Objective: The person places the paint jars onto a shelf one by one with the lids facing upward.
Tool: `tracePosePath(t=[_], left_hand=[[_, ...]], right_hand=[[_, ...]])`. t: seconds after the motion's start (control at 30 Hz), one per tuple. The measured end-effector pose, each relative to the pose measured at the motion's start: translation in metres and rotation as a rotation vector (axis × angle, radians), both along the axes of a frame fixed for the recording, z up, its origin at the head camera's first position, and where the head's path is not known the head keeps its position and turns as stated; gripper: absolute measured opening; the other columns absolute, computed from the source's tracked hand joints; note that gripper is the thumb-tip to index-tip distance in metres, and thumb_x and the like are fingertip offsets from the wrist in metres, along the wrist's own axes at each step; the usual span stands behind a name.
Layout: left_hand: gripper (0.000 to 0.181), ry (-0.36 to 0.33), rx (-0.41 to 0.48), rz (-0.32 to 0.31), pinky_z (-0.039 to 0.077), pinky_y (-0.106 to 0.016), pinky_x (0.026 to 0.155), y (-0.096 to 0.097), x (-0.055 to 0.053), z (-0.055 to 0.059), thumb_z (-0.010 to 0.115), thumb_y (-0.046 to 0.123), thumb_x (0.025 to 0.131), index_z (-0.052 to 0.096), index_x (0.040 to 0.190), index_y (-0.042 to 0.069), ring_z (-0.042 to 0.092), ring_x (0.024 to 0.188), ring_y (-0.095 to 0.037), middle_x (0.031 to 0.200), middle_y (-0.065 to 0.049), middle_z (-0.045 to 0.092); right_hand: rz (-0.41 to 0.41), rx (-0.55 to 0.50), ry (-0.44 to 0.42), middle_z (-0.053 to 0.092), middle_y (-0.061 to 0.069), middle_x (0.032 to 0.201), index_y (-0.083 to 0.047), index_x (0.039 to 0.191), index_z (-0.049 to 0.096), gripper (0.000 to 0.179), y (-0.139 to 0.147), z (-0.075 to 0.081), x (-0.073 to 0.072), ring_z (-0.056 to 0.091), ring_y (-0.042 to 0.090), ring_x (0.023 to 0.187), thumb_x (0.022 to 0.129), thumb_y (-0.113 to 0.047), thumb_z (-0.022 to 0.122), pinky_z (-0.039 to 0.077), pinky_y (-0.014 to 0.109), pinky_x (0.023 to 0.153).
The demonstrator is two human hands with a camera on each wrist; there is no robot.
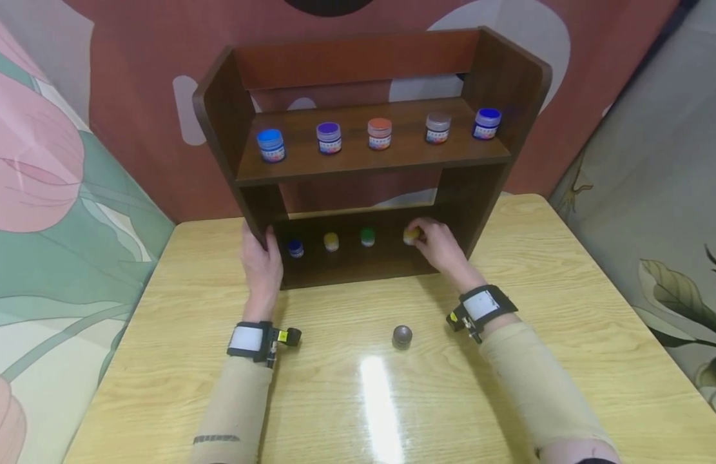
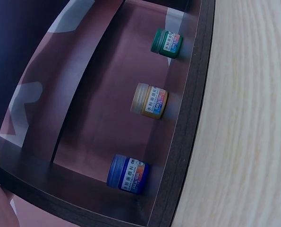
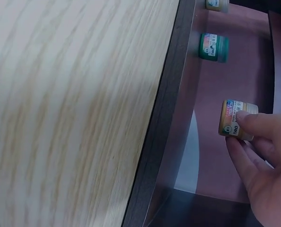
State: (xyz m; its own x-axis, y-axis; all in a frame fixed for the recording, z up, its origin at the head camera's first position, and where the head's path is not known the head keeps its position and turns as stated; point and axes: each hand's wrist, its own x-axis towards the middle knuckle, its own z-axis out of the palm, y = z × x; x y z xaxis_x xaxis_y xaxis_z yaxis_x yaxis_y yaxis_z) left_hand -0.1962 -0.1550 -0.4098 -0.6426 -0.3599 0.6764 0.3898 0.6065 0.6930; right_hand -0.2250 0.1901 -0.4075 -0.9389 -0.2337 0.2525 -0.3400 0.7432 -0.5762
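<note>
My right hand [image 1: 441,248] pinches a small yellow paint jar [image 3: 228,116] between thumb and fingers at the right end of the shelf's lower board; in the right wrist view its label faces the camera. The left side panel of the dark wooden shelf [image 1: 358,169] is gripped by my left hand [image 1: 262,267], thumb on the inner side. Along the lower board stand a dark blue jar [image 2: 129,174], a yellow jar [image 2: 149,100] and a green jar [image 2: 167,43]. In the left wrist view, only part of the left hand shows at the edge.
Several jars, among them an orange-lidded jar [image 1: 379,134] and a grey-lidded jar [image 1: 437,127], stand in a row on the upper board. A brown-lidded jar [image 1: 401,336] is on the wooden table [image 1: 334,399] between my forearms. Patterned cloth [image 1: 137,161] hangs behind.
</note>
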Motion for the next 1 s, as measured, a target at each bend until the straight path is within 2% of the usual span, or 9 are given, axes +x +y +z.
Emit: tracePosePath(t=[0.27, 0.6, 1.0], left_hand=[[0.041, 0.008, 0.006, 0.008, 0.05, -0.053, 0.102, 0.002, -0.001, 0.001, 0.054, 0.017, 0.102, 0.049, 0.136, -0.005, 0.062, 0.119, -0.042, 0.126, -0.028, 0.063], [0.043, -0.014, -0.011, -0.009, 0.05, -0.051, 0.105, 0.001, 0.0, 0.001, 0.051, 0.02, 0.104, 0.046, 0.141, -0.003, 0.061, 0.122, -0.039, 0.13, -0.026, 0.061], [0.043, -0.016, -0.014, -0.004, 0.05, -0.05, 0.106, 0.0, 0.0, -0.002, 0.051, 0.02, 0.104, 0.045, 0.141, -0.003, 0.061, 0.123, -0.038, 0.13, -0.026, 0.061]], right_hand=[[-0.008, 0.001, 0.02, 0.068, 0.023, 0.114, 0.001, 0.109, 0.063, 0.02, 0.003, -0.004, -0.012, 0.069, 0.037, 0.095, 0.09, -0.002, 0.071, 0.059, 0.046, 0.083], [-0.044, -0.019, -0.004, 0.068, 0.022, 0.115, -0.001, 0.109, 0.063, 0.02, -0.001, -0.014, -0.025, 0.069, 0.037, 0.097, 0.09, -0.003, 0.07, 0.057, 0.048, 0.086], [-0.063, -0.012, -0.005, 0.067, 0.023, 0.116, -0.001, 0.111, 0.063, 0.023, -0.006, -0.024, -0.029, 0.067, 0.038, 0.097, 0.089, -0.001, 0.07, 0.056, 0.049, 0.087]])
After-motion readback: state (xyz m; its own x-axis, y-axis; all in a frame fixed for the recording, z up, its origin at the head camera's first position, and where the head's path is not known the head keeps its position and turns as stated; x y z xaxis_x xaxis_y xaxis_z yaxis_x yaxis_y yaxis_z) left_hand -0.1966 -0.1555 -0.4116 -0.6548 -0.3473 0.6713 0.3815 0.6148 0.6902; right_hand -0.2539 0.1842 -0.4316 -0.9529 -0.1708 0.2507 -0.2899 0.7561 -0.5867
